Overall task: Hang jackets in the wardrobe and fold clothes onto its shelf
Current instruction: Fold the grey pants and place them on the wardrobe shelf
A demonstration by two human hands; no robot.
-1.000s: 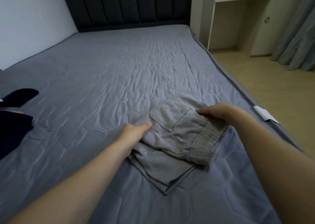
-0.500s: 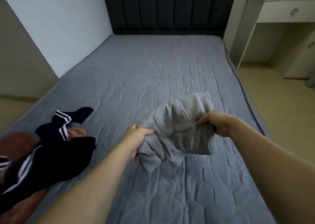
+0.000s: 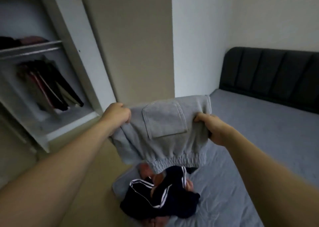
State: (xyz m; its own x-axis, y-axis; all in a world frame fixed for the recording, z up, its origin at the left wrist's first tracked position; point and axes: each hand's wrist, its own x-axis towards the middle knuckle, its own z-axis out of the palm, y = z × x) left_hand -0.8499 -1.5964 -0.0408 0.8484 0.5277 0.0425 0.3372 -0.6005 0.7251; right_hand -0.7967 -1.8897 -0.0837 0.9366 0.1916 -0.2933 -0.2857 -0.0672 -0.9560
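Observation:
Folded grey sweatpants (image 3: 164,133) with a patch pocket and elastic waistband hang in the air between my hands. My left hand (image 3: 117,113) grips their left edge and my right hand (image 3: 209,128) grips their right edge. The open wardrobe (image 3: 57,81) stands at the left, with dark jackets (image 3: 51,87) hanging under a rail and folded clothes (image 3: 25,41) on the shelf above. A dark jacket with white stripes (image 3: 158,197) lies crumpled on the corner of the bed, over a reddish-brown garment (image 3: 146,170).
The grey bed (image 3: 259,149) fills the right side, with a dark padded headboard (image 3: 272,76) against the white wall. A beige wardrobe door panel (image 3: 134,45) stands straight ahead. Wooden floor (image 3: 82,183) shows between bed and wardrobe.
I lifted the grey sweatpants off the bed and turned left with them toward the wardrobe. Both hands keep hold of the pants.

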